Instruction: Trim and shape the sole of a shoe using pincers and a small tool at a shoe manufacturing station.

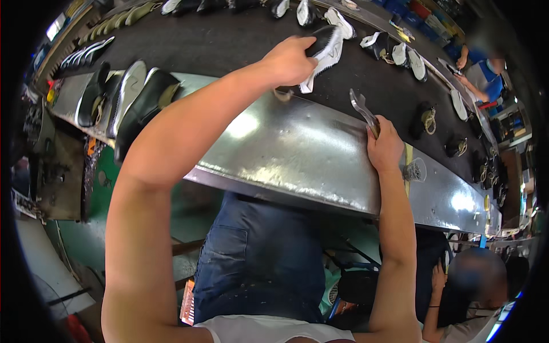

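Observation:
My left hand (289, 60) reaches far out over the dark conveyor belt (223, 40) and grips a black and white shoe (327, 48) by its heel end. My right hand (384, 147) rests on the shiny metal ledge (297, 154) at the belt's near edge and holds metal pincers (363, 110), whose jaws point up toward the belt. The shoe sits on the belt, tilted on its side.
Several more shoes lie along the belt to the right (423, 120) and at the far edge (412, 60). Black shoes and soles (134, 103) are stacked at the left. A small metal cup (414, 170) stands on the ledge. Other people work at the right (483, 77) and lower right (474, 286).

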Motion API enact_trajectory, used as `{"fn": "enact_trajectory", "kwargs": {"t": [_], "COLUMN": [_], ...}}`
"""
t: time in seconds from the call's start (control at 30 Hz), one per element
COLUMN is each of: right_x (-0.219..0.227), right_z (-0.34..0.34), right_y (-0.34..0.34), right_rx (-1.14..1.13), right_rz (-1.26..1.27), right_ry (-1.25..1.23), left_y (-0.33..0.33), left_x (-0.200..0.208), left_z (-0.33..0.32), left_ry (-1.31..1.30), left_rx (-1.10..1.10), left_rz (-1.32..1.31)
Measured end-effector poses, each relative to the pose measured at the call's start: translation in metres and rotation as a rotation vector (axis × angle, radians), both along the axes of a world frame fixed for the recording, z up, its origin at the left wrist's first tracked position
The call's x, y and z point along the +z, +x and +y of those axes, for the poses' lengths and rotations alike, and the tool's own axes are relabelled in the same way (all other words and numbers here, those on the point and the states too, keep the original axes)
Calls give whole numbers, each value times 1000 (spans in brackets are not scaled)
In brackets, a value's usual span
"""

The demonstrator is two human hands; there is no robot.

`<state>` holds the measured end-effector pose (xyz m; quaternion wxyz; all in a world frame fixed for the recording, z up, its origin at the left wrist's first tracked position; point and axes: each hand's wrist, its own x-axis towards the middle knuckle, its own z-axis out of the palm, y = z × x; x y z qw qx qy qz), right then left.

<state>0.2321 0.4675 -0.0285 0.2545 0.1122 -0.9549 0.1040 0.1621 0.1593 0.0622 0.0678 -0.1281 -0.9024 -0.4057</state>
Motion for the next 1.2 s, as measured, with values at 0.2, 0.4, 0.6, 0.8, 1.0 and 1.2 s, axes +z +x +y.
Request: {"fn": "enact_trajectory", "kwargs": {"t": [0.2,0.4,0.6,0.8,1.0,1.2], "right_x": [-3,2,2,1,5,5], "right_z": [-1,5,10,11,9,11], "right_y": [-9,-13,-14,-21,-25,-25], "right_rx": [58,29,41,105,120,102], "right_rz": [-19,-81,-150,-107,-160,-168], "right_ry": [-141,-194,-224,-264,-309,-316], "left_y": [-93,-164,-271,-348,-411,-429], "left_x": [-58,-67,-104,-128,-135,-136], "left_z": [59,24,24,49,-28,3], "left_ry": [-961,-37,-207,-725,-509,-376], "left_rx": [-272,-77,505,698,708,637], "left_rz": [284,232,-126,22,75,-81]}}
